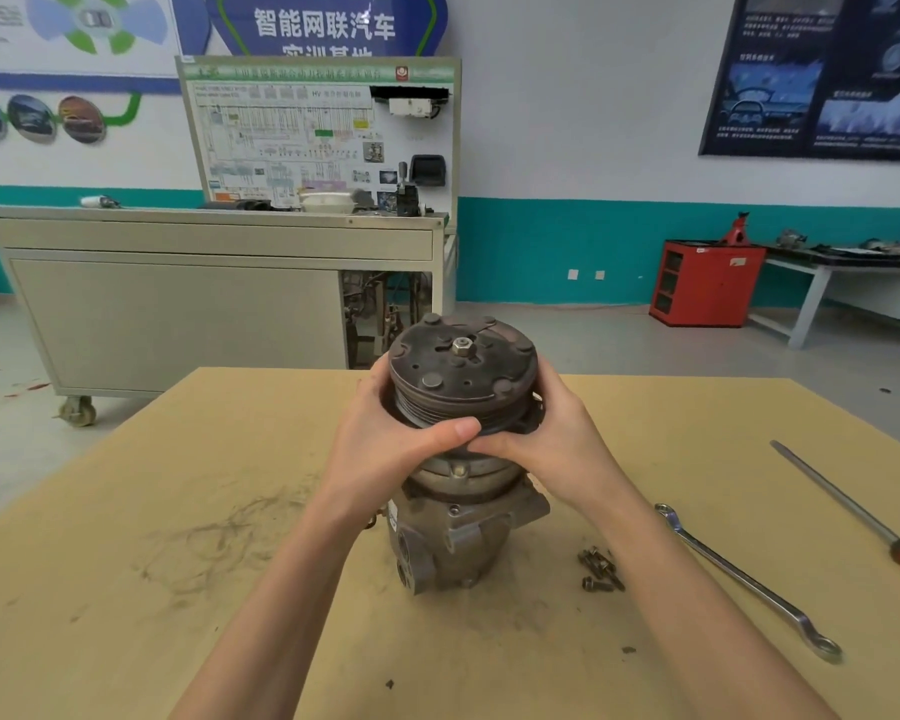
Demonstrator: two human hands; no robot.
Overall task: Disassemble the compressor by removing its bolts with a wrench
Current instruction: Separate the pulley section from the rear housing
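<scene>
The tabletop carries the compressor, which stands upright at its middle with its long axis vertical and its pulley end pointing up. My left grip and right grip wrap that pulley from either side. The fingers curl round its grooved rim and the thumbs meet at the near edge, so the body sits directly below both, nearer to neither. The wrench lies flat on my right, well apart, running diagonally toward me; my right grip is closer to it. Loose bolts lie heaped between compressor and wrench.
</scene>
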